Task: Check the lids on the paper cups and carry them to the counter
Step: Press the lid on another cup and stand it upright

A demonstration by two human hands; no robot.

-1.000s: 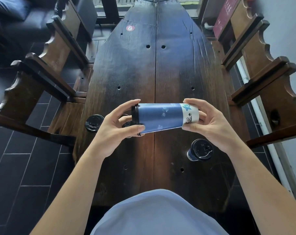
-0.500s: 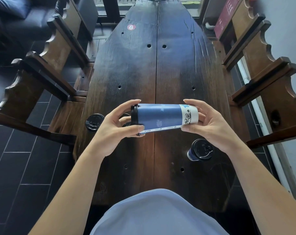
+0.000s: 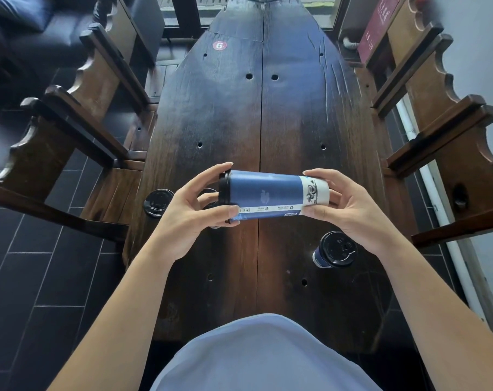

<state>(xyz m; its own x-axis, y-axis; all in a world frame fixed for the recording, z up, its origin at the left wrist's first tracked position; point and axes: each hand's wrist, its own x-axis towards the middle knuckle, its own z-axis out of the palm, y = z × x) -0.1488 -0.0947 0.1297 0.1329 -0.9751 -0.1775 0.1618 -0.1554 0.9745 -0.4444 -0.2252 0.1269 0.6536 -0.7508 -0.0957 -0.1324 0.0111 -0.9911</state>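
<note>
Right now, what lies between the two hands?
In the head view, a blue paper cup held sideways: the left hand grips its black lid, the right hand its white base. Below is table.

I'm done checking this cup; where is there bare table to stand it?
The table is bare beyond the held cup, out to the red sticker. It is also bare between your shirt and the standing cup. Cups crowd the left edge.

Long dark wooden surface (image 3: 234, 114) runs away from us, carved wooden chairs (image 3: 78, 108) flank both edges, black floor tiles (image 3: 28, 277) left, pale wall (image 3: 477, 46) right.
</note>
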